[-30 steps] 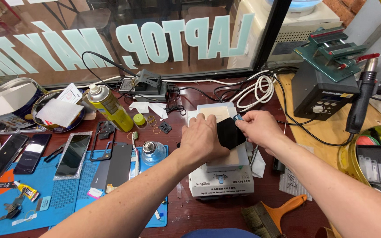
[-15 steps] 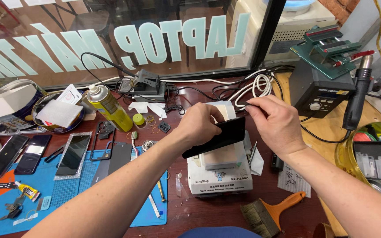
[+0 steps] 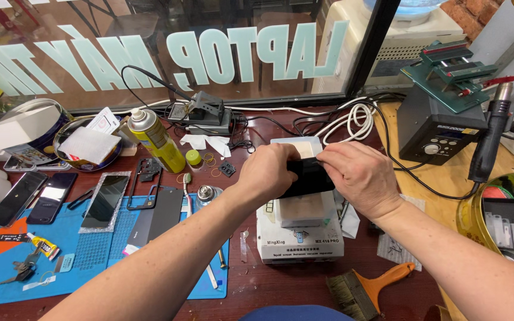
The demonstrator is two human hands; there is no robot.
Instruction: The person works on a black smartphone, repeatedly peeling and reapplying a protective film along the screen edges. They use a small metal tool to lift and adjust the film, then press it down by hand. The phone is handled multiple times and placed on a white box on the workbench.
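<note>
A black phone screen [image 3: 307, 178] is held flat between both hands above a white box-shaped heating machine [image 3: 300, 241] at the middle of the table. My left hand [image 3: 269, 172] grips the screen's left end. My right hand [image 3: 358, 175] grips its right end, fingers curled over the top edge. Much of the screen is hidden by the fingers. A pale square pad [image 3: 300, 208] on the machine's top shows just under the screen.
A blue work mat [image 3: 7, 279] at the left carries phones [image 3: 105, 201], frames, keys and a glue tube. A yellow spray can [image 3: 156, 139] stands behind it. An orange-handled brush [image 3: 367, 288] lies in front. A hot-air station [image 3: 438, 128] and cables sit at the right.
Both hands lifted the black screen off the machine's top and turned it level; my right hand shifted left over its right end. The view moved slightly closer.
</note>
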